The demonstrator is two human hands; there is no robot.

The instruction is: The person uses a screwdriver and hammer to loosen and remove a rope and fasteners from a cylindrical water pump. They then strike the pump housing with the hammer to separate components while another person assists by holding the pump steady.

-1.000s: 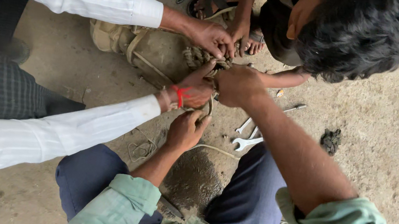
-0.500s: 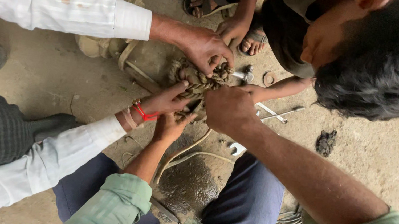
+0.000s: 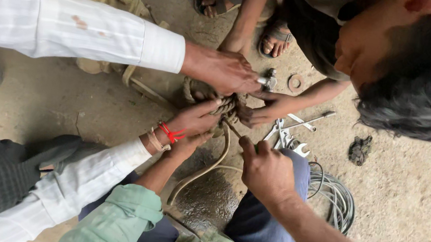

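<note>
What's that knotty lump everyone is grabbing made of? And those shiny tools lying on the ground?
The knotty lump looks like thick, dirty rope: tan and twisted into strands, probably plant fibre. The hose curving away from it seems rubber or plastic, smooth and dull beige. The tools look like steel spanners, silvery and glinting. The ground appears to be rough, dusty concrete.

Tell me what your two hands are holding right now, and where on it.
The right hand grips a thin tool by its handle, tip toward the knotted rope. The left hand is mostly hidden under a co-worker's hand; its hold cannot be told.
</note>
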